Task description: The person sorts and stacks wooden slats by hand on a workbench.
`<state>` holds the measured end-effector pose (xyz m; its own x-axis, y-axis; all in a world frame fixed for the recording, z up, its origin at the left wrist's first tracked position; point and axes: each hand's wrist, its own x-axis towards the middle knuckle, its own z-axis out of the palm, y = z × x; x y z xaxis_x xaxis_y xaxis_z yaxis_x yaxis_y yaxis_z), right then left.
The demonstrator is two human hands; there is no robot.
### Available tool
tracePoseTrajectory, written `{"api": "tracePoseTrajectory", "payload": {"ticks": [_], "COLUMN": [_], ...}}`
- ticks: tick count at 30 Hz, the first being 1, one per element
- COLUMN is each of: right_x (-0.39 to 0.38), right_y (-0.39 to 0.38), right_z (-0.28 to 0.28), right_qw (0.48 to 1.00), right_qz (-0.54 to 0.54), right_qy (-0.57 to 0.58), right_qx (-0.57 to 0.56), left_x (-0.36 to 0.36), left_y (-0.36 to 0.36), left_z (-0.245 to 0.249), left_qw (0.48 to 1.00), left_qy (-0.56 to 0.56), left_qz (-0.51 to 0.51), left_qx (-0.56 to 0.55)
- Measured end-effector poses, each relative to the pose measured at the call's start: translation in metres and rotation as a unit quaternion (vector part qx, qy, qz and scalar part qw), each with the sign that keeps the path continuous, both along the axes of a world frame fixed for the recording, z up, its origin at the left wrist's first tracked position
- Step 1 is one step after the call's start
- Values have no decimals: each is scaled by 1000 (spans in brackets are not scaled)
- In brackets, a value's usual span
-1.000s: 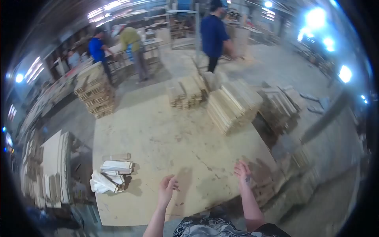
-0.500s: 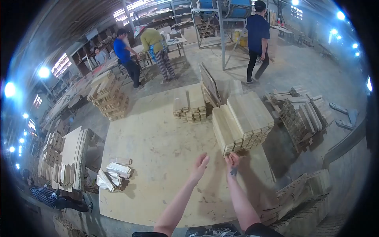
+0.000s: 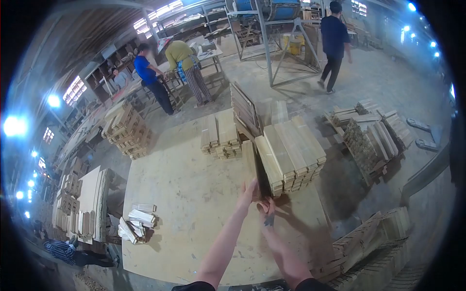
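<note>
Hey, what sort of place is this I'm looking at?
Most likely a woodworking or timber workshop. Stacks of pale cut wooden boards sit on a big plywood sheet, the left hand and right hand hold one pale plank, and people work at benches near a blue machine on a steel frame.

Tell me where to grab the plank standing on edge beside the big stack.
Take the plank at its near end, coming from your side: it stands on edge, tipped off the stack, so both faces are free there. The left hand and right hand meet there.
</note>
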<state>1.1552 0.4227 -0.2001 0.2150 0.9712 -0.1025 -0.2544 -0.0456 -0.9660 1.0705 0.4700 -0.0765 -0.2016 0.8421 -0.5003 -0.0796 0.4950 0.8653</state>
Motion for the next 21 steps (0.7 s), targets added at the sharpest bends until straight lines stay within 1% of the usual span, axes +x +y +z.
{"api": "tracePoseTrajectory", "payload": {"ticks": [1,2,5,8,10,11,13,14,17,19,20,21], "right_x": [5,7,-3,1,1,4,5,7,21,31,34,37], "right_y": [-3,-5,-3,-2,2,0,-19,-31,-89,-143,-169,-193], "right_z": [21,31,19,23,10,0,-1,-1,16,35,38,33], "right_qw": [997,988,968,984,981,978,981,982,973,973,972,973], "right_qz": [18,36,15,23,27,29,30,33,103,131,144,151], "right_qy": [-76,-152,-249,-173,-188,-196,-190,-187,-205,-190,-183,-176], "right_qx": [-8,-16,27,21,47,58,28,13,-29,-29,-30,-17], "left_x": [-2,-4,-10,-21,-29,-29,-29,-31,-30,-32,-32,-30], "left_y": [-1,-1,1,5,-1,-8,-28,-44,-110,-166,-193,-219], "left_z": [5,4,-5,-30,-41,-46,-42,-37,-36,-52,-58,-54], "left_qw": [1000,1000,999,998,996,996,996,995,990,985,982,980], "left_qy": [-6,-9,-28,-60,-82,-83,-84,-97,-140,-171,-187,-194], "left_qz": [3,-3,-18,-30,-39,-23,12,-20,-4,16,26,30], "left_qx": [-17,-15,-8,2,11,10,7,7,11,-8,-18,-34]}}
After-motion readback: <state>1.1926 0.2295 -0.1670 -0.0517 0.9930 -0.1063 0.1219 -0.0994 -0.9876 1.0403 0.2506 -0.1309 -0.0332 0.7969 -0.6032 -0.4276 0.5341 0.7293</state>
